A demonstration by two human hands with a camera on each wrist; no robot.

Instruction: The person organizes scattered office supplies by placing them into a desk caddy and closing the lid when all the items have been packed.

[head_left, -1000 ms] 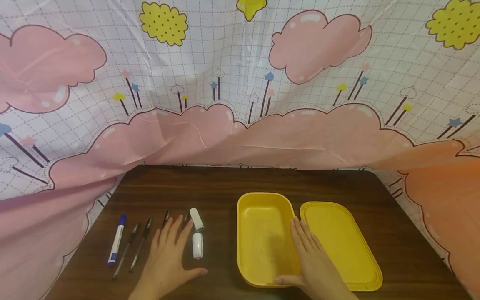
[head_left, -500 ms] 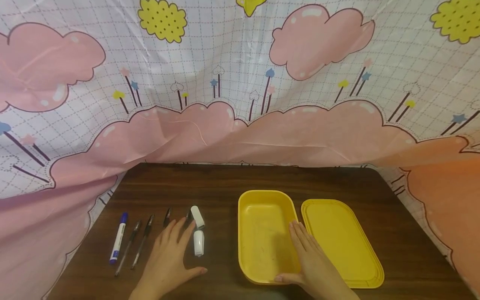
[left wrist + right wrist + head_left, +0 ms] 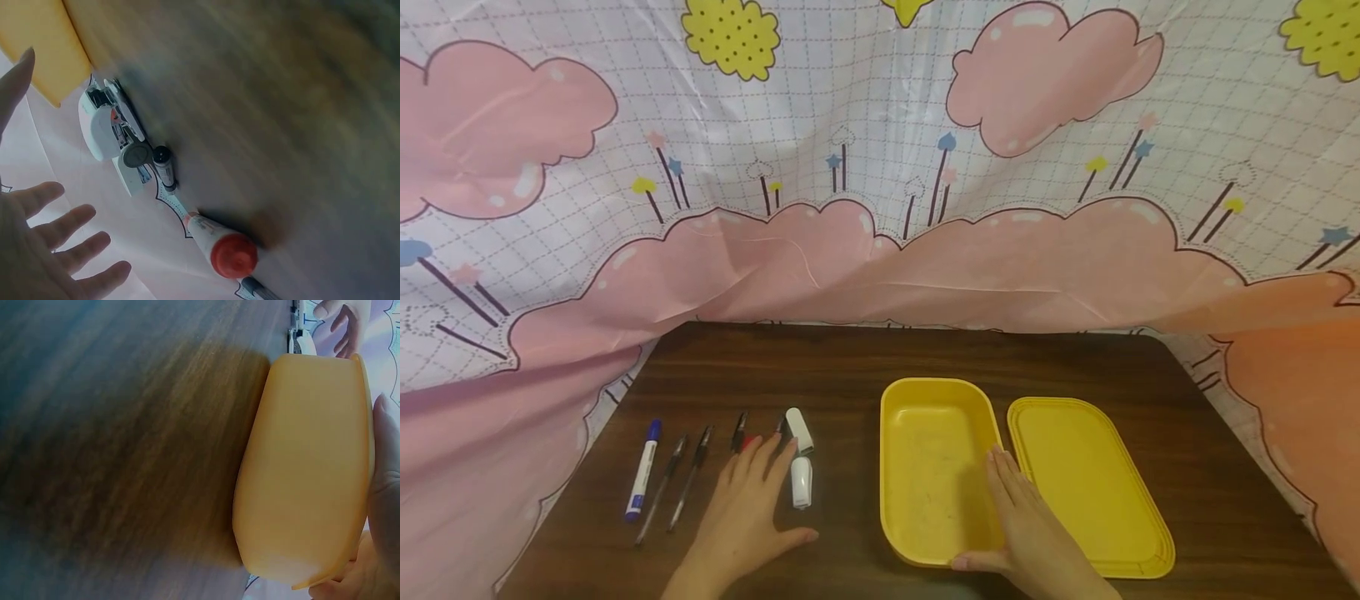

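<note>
In the head view my left hand [image 3: 745, 508] hovers with spread, straight fingers over the left part of the table, holding nothing. Close to its fingertips are a white mini stapler [image 3: 801, 482], a white oblong piece [image 3: 800, 429] and a black pen [image 3: 740, 431]. A marker with a red end [image 3: 234, 255] shows in the left wrist view; the hand mostly hides it in the head view. My right hand [image 3: 1026, 533] rests along the right rim of a yellow plastic box [image 3: 917, 492], fingers straight, thumb at its front corner. The box holds nothing.
A yellow lid [image 3: 1093, 492] lies right of the box, partly behind my right hand. Left of my left hand lie a blue-capped marker [image 3: 643, 472] and two clear-barrelled pens [image 3: 692, 479] on the dark wooden table [image 3: 842, 358]. A patterned cloth [image 3: 865, 275] hangs behind.
The head view has tilted slightly, so the table's things sit a little higher and further right. Both hands keep nearly the same pose and place.
</note>
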